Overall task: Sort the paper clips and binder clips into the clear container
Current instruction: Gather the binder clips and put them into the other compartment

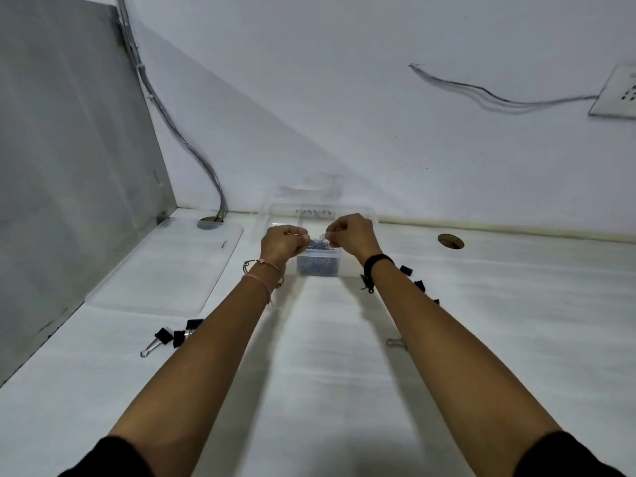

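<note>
Both hands are up over the clear container [318, 266] at the back of the counter [327, 356]. Left hand [283, 243] and right hand [351, 234] each pinch bits of a tangled paper clip bunch [318, 239]. Black binder clips [175, 333] sit loose on the left.

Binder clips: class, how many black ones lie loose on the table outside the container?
6 visible: three clustered left of the left forearm, three along the right forearm. Arms may hide more.
</note>
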